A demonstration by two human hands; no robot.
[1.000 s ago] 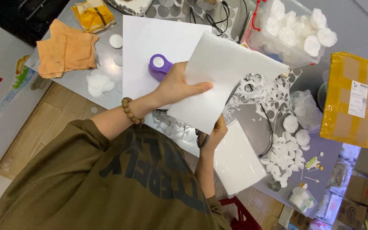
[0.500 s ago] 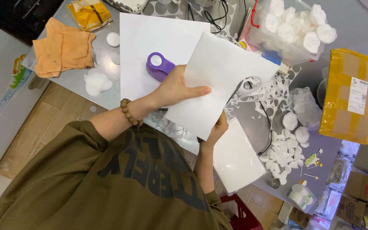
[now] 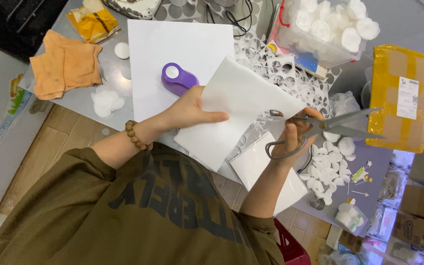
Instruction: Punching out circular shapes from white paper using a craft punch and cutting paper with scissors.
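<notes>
Scissors (image 3: 320, 128) now fill the right hand (image 3: 293, 135); left hand (image 3: 192, 110) grips foam sheet (image 3: 239, 110) over cluttered grey table (image 3: 82, 100).

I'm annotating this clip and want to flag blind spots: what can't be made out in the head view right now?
- Whether the scissors blades touch the white sheet: the right hand covers the pivot.
- Left hand fingers under the sheet: hidden by it.
- The stack of white sheets below: partly covered by the right forearm.
- The purple punch: its near end hidden by the left hand.
- Small items at the right edge: cut off and blurred.
</notes>
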